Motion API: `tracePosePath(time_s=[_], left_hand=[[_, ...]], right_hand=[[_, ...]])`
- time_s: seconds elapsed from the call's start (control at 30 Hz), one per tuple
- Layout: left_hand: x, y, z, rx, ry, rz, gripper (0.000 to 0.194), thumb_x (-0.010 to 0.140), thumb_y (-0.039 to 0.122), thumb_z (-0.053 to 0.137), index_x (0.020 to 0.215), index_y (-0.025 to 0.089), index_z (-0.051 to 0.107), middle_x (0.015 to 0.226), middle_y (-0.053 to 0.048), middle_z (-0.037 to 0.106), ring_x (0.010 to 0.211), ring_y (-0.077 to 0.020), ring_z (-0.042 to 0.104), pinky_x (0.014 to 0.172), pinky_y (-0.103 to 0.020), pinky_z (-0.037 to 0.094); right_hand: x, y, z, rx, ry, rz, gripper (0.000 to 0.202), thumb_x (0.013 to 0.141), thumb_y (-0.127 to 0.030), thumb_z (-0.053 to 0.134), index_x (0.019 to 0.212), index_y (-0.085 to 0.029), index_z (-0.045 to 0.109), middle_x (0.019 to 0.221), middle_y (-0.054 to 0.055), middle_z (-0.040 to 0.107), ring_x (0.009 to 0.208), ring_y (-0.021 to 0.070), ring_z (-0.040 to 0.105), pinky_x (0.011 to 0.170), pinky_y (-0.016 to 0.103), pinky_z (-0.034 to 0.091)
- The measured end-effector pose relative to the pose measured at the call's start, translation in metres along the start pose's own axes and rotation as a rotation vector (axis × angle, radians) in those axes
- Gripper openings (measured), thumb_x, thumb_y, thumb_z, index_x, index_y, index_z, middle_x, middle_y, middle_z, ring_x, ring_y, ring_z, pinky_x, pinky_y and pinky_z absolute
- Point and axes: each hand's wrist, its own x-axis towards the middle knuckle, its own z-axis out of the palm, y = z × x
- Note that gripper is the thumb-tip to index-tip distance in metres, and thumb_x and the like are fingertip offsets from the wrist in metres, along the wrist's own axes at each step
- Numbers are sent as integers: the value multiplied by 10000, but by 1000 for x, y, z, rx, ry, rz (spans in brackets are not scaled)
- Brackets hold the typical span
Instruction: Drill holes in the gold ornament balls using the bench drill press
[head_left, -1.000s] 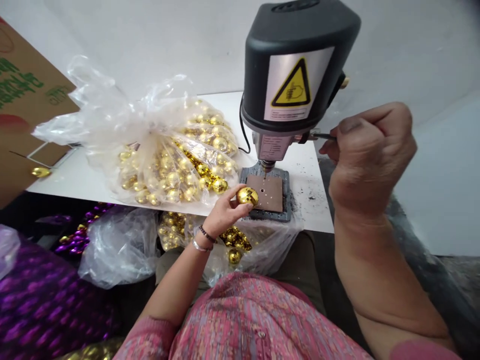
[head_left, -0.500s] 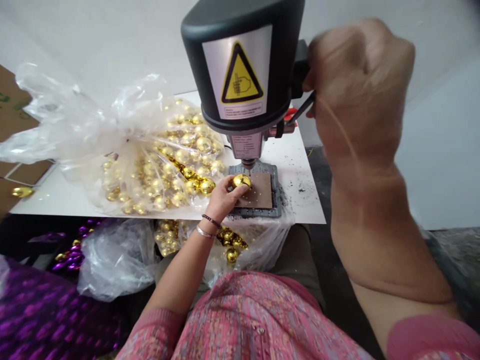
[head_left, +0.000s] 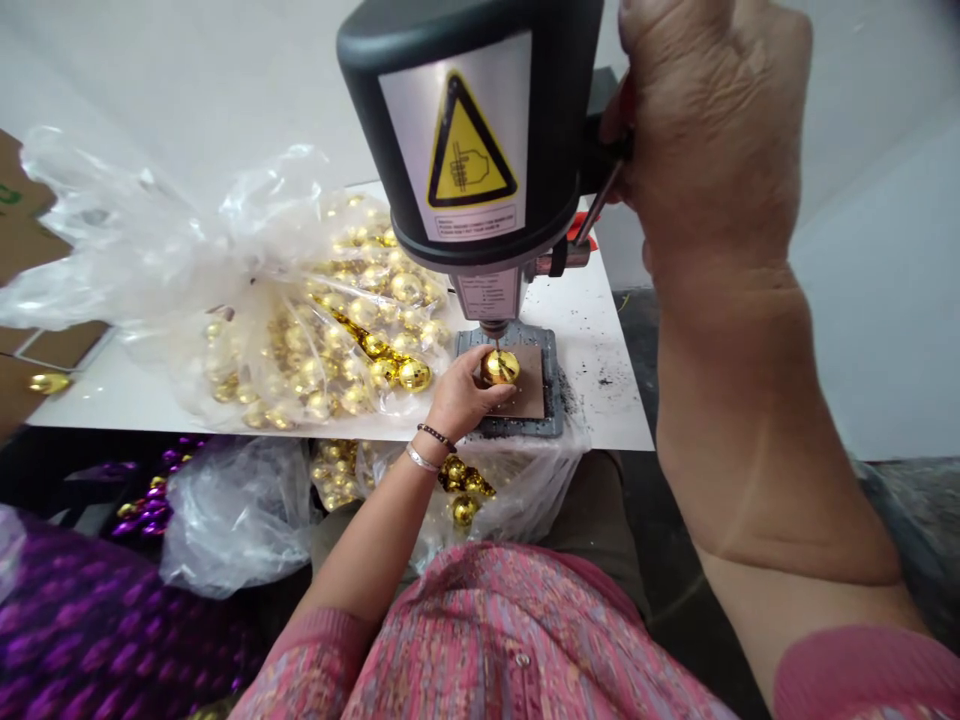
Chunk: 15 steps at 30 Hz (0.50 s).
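Between the thumb and fingers of my left hand (head_left: 463, 392) is a shiny gold ball ornament (head_left: 501, 368). It rests over a brown board (head_left: 531, 392) on the grey base (head_left: 553, 400) of a small drill press (head_left: 480, 130). Right above the ball is the thin drill bit (head_left: 498, 343); whether it touches the ball I cannot tell. My right hand (head_left: 712, 120) is up at the side of the machine, wrapped round its lever handle (head_left: 600, 205). The fingertips are largely hidden behind the hand.
A clear plastic bag (head_left: 262, 330) of gold balls lies left of the press. Below the table edge hangs another bag (head_left: 540, 475) with gold balls. Purple shiny material (head_left: 112, 620) is at lower left. A loose gold ball (head_left: 49, 383) sits at the table's left end. Dark shavings (head_left: 604, 368) are scattered right.
My left hand has moved the gold ball right, to beneath the drill bit. My right hand is higher in view, still on the lever, and the drill head appears slightly further left.
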Motion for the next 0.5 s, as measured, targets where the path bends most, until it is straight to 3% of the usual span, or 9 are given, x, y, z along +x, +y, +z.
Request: tracePosePath(time_s=[0.13, 0.27, 0.3, 0.37, 0.5], left_hand=[[0, 4, 0, 2, -47, -40, 574, 697, 285, 787, 1247, 177, 662, 889, -4, 694, 733, -136, 581, 676, -231, 437], [-3, 4, 0, 30, -31, -18, 571, 705, 284, 784, 1255, 194, 662, 935, 5, 703, 784, -141, 604, 708, -226, 442], [-3, 4, 0, 40, -25, -11, 567, 709, 282, 782, 1257, 197, 661, 951, 3, 708, 797, -144, 609, 715, -228, 444], [-3, 3, 1, 62, -21, 1, 560, 716, 281, 779, 1256, 198, 660, 976, -6, 716, 815, -151, 612, 720, -233, 444], [-2, -2, 3, 61, -35, 11, 554, 717, 295, 779, 1248, 197, 656, 996, -19, 718, 826, -161, 608, 704, -238, 438]], right_hand=[[-7, -2, -4, -22, 16, 39, 392, 865, -458, 429, 728, -92, 457, 632, -71, 319, 551, -60, 386, 577, 76, 248], [-45, -8, -18, -207, 38, -97, 407, 880, -505, 493, 726, -129, 459, 617, -54, 343, 557, -24, 348, 565, 142, 285], [-58, -7, -22, -249, 50, -151, 394, 867, -491, 533, 719, -140, 433, 608, -53, 329, 561, -16, 321, 569, 154, 295], [-85, 0, -28, -327, 15, -259, 206, 845, -322, 574, 769, -157, 478, 637, -56, 393, 564, -7, 304, 569, 157, 331], [-122, 27, -29, -428, 82, -445, 45, 852, -224, 557, 868, -192, 530, 760, -44, 548, 681, 21, 489, 640, 170, 418]])
